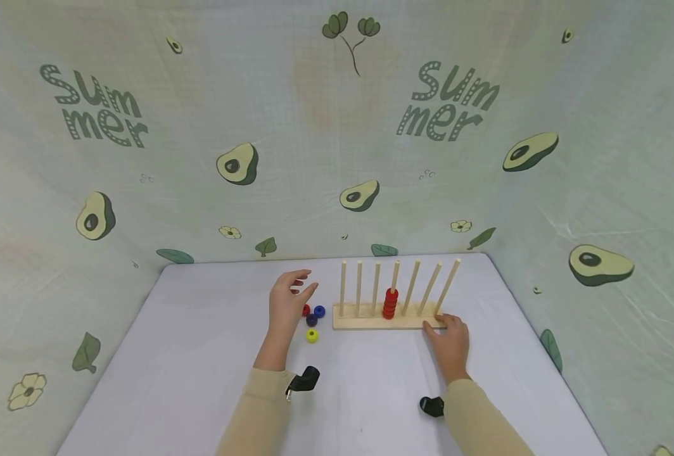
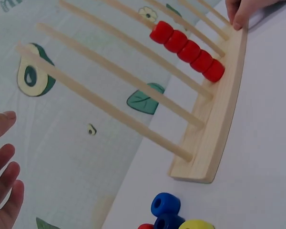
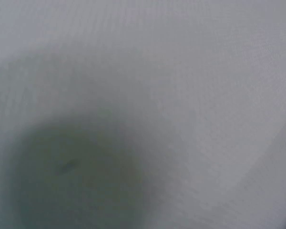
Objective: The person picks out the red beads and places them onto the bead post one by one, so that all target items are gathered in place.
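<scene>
A wooden peg stand (image 1: pixel 365 323) with a row of upright pegs stands toward the back of the table. Several red beads (image 1: pixel 390 304) are stacked on its middle peg. My right hand (image 1: pixel 451 342) grips the right end of the base between thumb and fingers. Left of the stand, my left hand (image 1: pixel 286 303) is raised with fingers and thumb apart, holding nothing. Beside it on the table lie a red bead (image 1: pixel 306 310), a blue bead (image 1: pixel 320 311), a dark blue bead (image 1: pixel 311 320) and a yellow bead (image 1: pixel 311 335).
White cloth covers the table (image 1: pixel 200 354). A printed curtain (image 1: pixel 291 209) with avocados and leaves rises behind it and along both sides. Small black wrist cameras sit at both sleeves. The right wrist view shows only a blurred pale surface with a dark shadow.
</scene>
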`<state>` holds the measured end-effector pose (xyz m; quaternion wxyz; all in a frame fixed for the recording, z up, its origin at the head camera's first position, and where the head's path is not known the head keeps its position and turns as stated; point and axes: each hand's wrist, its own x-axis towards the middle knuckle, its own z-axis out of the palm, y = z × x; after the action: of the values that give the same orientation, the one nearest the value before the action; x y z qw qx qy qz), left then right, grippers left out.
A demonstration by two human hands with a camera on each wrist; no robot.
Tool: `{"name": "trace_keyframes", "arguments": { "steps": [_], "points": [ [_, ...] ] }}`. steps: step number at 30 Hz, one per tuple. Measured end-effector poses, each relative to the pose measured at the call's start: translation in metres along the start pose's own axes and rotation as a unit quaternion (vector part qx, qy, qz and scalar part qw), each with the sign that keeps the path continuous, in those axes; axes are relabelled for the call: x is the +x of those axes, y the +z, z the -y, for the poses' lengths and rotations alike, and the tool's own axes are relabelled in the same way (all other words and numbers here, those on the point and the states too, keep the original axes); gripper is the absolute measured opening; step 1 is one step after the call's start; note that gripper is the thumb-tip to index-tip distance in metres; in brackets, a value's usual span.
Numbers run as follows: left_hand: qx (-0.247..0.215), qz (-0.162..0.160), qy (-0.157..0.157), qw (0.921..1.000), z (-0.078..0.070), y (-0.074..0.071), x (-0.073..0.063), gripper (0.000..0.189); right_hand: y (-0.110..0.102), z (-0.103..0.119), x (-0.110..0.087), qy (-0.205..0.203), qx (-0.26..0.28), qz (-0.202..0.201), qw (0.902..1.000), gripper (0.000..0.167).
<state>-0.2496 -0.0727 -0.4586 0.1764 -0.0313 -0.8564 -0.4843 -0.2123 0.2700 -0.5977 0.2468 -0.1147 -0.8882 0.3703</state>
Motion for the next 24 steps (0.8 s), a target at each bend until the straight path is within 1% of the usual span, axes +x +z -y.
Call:
{"name": "trace_keyframes", "arguments": {
  "steps": [3, 6, 10, 13, 21, 24],
  "points": [
    [0.016, 0.001, -0.008, 0.9998, 0.006, -0.006, 0.003, 0.033, 0.000, -0.001, 0.000, -0.002, 0.001, -0.001, 1.0000, 0.039],
    [0.022, 0.006, -0.024, 0.9994, 0.011, -0.010, 0.006, 0.034, 0.001, -0.001, 0.000, -0.001, 0.001, 0.000, 1.0000, 0.039],
    [0.023, 0.015, -0.057, 0.9980, 0.017, -0.014, 0.011, 0.034, 0.000, 0.001, 0.000, 0.006, 0.001, 0.006, 1.0000, 0.040],
    [0.028, 0.020, -0.075, 0.9966, 0.024, -0.016, 0.015, 0.035, 0.000, 0.001, 0.000, 0.012, 0.003, 0.013, 0.9998, 0.040],
    [0.043, 0.059, -0.117, 0.9904, 0.055, -0.016, 0.022, 0.037, 0.001, -0.001, 0.000, 0.010, 0.001, 0.008, 0.9999, 0.041],
    [0.056, 0.074, -0.125, 0.9877, 0.062, -0.017, 0.022, 0.038, 0.002, -0.001, 0.000, 0.013, 0.000, 0.007, 0.9999, 0.041]
  ]
}}
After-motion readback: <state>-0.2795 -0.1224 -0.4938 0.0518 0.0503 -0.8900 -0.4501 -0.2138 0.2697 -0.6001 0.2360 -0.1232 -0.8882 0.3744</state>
